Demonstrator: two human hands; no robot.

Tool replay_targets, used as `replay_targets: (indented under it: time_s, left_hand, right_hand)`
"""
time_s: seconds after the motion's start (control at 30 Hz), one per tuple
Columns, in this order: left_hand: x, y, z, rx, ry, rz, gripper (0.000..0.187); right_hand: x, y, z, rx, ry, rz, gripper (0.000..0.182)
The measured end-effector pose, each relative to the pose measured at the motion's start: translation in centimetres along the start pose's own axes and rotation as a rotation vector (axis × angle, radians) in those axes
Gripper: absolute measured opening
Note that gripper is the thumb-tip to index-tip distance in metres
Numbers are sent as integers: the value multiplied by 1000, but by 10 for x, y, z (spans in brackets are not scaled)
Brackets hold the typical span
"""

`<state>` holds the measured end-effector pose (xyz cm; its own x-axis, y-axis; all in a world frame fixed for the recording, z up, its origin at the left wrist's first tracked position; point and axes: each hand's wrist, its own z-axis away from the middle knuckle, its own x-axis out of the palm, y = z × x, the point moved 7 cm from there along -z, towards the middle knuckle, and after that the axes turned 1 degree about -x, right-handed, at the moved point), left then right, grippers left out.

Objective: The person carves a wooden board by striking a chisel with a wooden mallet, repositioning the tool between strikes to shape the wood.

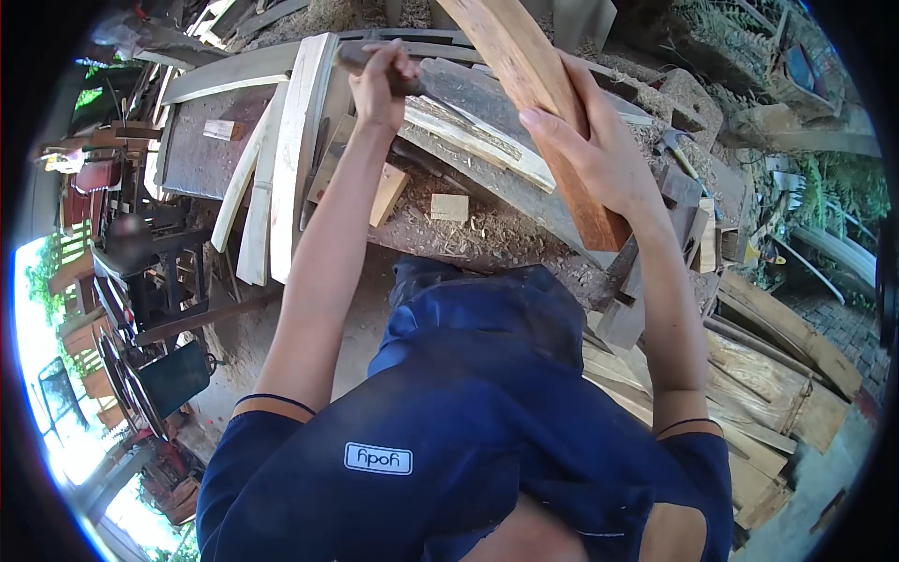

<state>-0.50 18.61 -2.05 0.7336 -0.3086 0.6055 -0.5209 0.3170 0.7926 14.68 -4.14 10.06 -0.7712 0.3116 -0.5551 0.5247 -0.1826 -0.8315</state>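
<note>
My left hand [379, 86] is closed round the dark handle of a hand tool [409, 87], whose thin shaft points right toward the boards. Reddish-brown at its near end, a long shaped wooden piece [524, 70] slants across the upper middle. My right hand [599, 150] grips this piece from its right side, the thumb lying across its face. Pale strips of wood [478, 140] and a grey board lie below it on the workbench [506, 245]. Between my forearms sits a small light wood block [449, 207] among shavings.
Long pale boards [300, 159] lean at the left of the bench. A hammer [679, 150] rests on the right side, with stacked planks [758, 375] at the lower right. A dark green chair-like object [175, 379] and machinery stand at the left.
</note>
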Motion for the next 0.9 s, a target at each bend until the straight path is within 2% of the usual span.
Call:
replay_targets:
  time_s: [0.03, 0.13, 0.27, 0.47, 0.53, 0.73, 0.83, 0.9]
  left_hand:
    - [-10, -2, -5, -52, 61, 78, 22]
    - [-3, -1, -5, -5, 102, 100, 21]
    - [54, 11, 16, 193, -6, -210, 17]
    - [104, -8, 47, 168, -94, -297, 17]
    - [111, -19, 54, 132, -100, -322, 18]
    - [113, -31, 59, 191, -86, -394, 19]
    - [111, -35, 62, 229, -89, -448, 18]
    - [118, -40, 70, 225, -105, -466, 18]
  right_hand:
    - [1, 8, 4, 23, 10, -3, 86]
    - [-5, 15, 12, 45, 51, -13, 86]
    - [-17, 28, 21, 41, 127, -97, 85]
    - [-27, 26, 33, 59, 171, -171, 81]
    - [-28, 24, 36, 75, 176, -167, 80]
    - [-29, 29, 41, 93, 178, -159, 81]
    - [-34, 16, 33, 42, 160, -138, 80]
    - [-49, -14, 26, -152, 230, -299, 77]
